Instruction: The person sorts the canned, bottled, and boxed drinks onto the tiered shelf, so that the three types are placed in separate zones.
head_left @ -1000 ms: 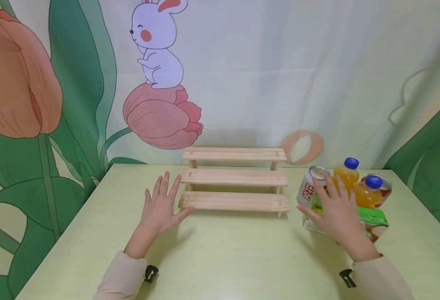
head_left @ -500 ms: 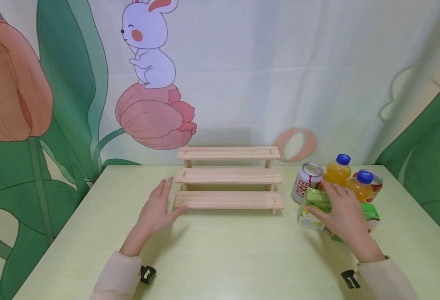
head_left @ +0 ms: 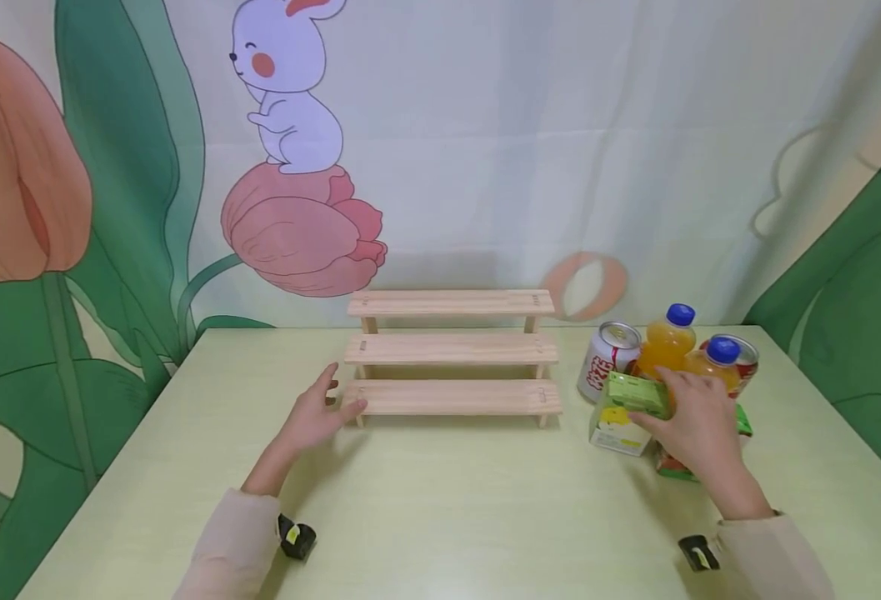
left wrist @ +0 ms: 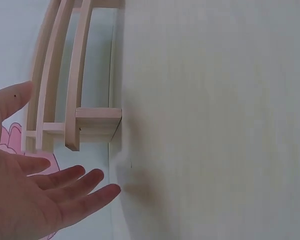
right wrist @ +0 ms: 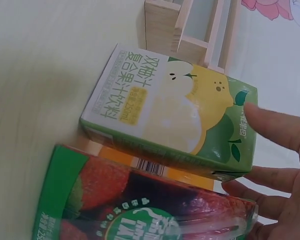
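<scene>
My right hand (head_left: 703, 421) is around the top of a green and yellow juice carton (head_left: 623, 429), thumb in front and fingers behind. In the right wrist view the thumb overlaps the edge of that carton (right wrist: 175, 110); firm contact cannot be made out. Beside it stands a juice carton with strawberries (right wrist: 140, 200), partly covered by the hand in the head view. My left hand (head_left: 312, 421), fingers loosely extended, hovers by the left end of a three-step wooden rack (head_left: 451, 398). It holds nothing in the left wrist view.
Behind the cartons stand a white can (head_left: 608, 362), two orange juice bottles with blue caps, one of them a bottle (head_left: 668, 337) at the back, and a red can (head_left: 743, 362). A printed curtain (head_left: 448, 167) hangs behind the pale table (head_left: 440, 517).
My right hand has lowered and closed in around the green and yellow carton. The left hand has turned sideways, its fingers less spread. The head view has shifted slightly.
</scene>
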A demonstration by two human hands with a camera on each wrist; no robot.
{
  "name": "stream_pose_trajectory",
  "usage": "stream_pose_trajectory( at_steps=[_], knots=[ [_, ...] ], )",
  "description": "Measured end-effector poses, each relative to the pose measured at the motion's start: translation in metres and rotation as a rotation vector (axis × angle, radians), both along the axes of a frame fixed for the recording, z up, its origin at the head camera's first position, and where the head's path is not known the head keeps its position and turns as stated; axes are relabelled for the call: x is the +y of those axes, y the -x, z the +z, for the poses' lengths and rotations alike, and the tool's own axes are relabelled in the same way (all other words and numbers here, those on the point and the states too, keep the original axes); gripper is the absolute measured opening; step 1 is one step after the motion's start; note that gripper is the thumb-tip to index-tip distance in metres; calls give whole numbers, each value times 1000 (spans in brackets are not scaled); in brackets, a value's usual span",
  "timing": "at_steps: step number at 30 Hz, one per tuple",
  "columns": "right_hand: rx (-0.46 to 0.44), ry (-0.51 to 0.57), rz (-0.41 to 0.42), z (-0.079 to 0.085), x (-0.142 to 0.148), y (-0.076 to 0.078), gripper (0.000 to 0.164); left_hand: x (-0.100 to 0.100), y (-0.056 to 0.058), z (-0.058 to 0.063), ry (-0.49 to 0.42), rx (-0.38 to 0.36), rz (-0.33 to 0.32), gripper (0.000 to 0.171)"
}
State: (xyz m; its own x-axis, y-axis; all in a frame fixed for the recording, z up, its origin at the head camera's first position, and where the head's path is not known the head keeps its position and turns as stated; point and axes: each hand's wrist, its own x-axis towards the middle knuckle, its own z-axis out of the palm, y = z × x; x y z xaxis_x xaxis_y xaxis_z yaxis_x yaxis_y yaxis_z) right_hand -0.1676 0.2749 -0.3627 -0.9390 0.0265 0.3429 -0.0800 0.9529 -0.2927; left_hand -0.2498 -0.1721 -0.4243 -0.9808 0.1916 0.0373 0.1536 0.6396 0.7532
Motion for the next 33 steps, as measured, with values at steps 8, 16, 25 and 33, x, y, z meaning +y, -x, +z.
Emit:
stream_pose_trajectory(
  at_steps=[8,16,25,33],
  knots=[
    [-18,29,-57,0,0,0,59,7,1,3,-44,-90,23,73],
    [-24,25,-100,0,-4,1,52,11,3,2,-106,-175,46,69],
    [-21,76,-89,-1,-6,3,47,11,4,3,-91,-200,50,70],
    [-68,74,-80,0,-12,6,53,12,4,4,-88,-202,47,69]
  ],
)
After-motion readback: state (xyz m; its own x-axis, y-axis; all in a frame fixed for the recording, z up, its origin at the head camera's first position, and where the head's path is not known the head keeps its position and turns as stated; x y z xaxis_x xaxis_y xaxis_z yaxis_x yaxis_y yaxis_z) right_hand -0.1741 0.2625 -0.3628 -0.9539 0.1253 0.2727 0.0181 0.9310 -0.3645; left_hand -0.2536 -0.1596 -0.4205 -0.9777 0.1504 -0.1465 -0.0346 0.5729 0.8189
